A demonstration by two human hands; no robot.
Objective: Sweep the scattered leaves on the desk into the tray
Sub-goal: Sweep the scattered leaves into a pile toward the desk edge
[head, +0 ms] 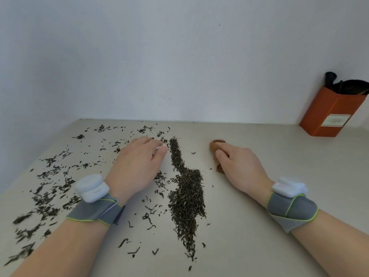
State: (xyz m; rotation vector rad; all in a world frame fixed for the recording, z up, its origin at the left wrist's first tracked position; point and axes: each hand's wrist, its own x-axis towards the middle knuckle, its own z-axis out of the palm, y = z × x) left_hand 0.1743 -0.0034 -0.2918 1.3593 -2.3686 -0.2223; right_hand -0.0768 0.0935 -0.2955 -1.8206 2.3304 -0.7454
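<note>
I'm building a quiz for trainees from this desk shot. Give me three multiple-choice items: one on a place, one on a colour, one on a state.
1. Where does the dense ridge of leaves lie?
A. between the two hands
B. left of both hands
C. inside the box

2. What colour is the box at the far right?
A. blue
B. orange
C. white

3. What is the right hand doing?
A. raised off the desk
B. resting on a small brown thing
C. holding the box

Answers: 1 A, the ridge runs between the left hand and the right hand. 2 B, its sides are orange. 3 B, its fingers lie over the small brown thing.
</note>
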